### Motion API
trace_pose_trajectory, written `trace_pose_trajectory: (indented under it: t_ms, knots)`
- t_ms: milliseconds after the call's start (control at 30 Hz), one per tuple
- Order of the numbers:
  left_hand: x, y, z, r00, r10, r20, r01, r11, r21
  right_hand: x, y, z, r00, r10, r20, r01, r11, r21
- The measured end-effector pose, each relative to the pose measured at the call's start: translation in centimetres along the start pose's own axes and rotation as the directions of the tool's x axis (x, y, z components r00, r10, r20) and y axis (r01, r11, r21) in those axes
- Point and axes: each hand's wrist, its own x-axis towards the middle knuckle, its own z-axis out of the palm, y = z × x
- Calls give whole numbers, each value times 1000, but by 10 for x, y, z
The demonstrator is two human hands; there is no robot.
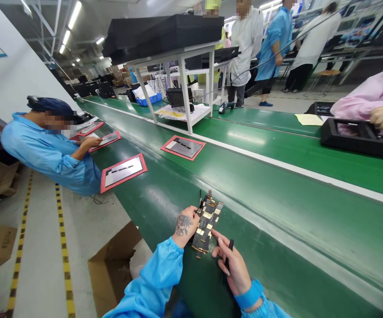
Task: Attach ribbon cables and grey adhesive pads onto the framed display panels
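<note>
A stack of black flexible circuit boards [206, 223] with gold-coloured patches lies over the green bench in front of me. My left hand [185, 224] grips its left edge, the fingertips partly hidden by the boards. Close to the right side of the stack is my right hand [233, 265], with the index finger stretched to the boards' edge. A slim black pen-like tool [230, 251] is held in that hand; its exact kind does not show.
Red-edged panels [145, 164] lie farther along the green bench [264, 190], where a co-worker in blue [48, 145] handles another. A white rack [187, 97] stands beyond. To the right, a person's pink sleeve [370, 95] is by a black frame [360, 140]. An opened carton [111, 274] sits below left.
</note>
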Motion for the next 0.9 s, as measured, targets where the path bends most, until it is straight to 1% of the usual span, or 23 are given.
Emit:
trace_pose_trajectory:
  t_ms: [167,300,433,600,667,767,900]
  knots:
    - [0,-4,-8,1000,-20,-11,19,996,-86,0,-1,2,1000,-1,4,2,1000,-9]
    - [-9,-3,-3,999,-12,42,17,992,-126,0,0,1,1000,0,22,1,999,-37]
    - [-18,0,3,998,32,58,-27,996,-80,0,2,-1,999,6,40,-3,998,-70]
    - [-20,3,-1,996,61,59,-60,998,-14,-7,2,-5,1000,10,10,-9,995,-99]
    - [-20,3,-4,996,64,69,-64,998,-10,-12,2,-8,1000,1,-9,-2,994,-105]
    - [-21,4,-7,995,71,69,-70,997,-21,-17,2,-10,1000,1,-4,-2,994,-107]
    - [-26,11,-10,997,76,24,-74,996,-56,-20,2,-12,1000,17,-10,-17,996,-82]
